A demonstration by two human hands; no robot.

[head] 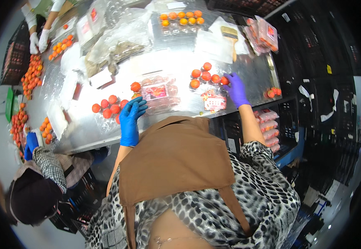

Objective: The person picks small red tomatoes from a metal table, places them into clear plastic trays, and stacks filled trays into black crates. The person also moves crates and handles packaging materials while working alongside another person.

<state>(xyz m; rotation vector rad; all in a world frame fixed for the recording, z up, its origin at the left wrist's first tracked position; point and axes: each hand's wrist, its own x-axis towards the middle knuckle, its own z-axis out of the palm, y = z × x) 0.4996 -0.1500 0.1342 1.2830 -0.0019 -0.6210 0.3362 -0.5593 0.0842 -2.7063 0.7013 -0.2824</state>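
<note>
My right hand (236, 90), in a purple glove, has its fingertips around a red tomato (224, 80) at the right end of a loose group of tomatoes (206, 75). My left hand (131, 121), in a blue glove, is raised at the table's near edge with its fingers apart. Its fingers partly hide a tomato (136, 96) behind them; another tomato (135, 86) sits just beyond. Left of this hand, several red tomatoes (106, 113) lie on clear plastic. Between my hands rests a clear plastic clamshell pack (163, 104) bearing a printed label (154, 91).
Printed labels (214, 102) lie near the front edge of the metal table (180, 59). Farther back are a brush (230, 34), a tray of orange tomatoes (183, 28) and stacked filled packs (263, 34). Co-workers' gloved hands (39, 42) are at the left. Black crates (311, 62) stand right.
</note>
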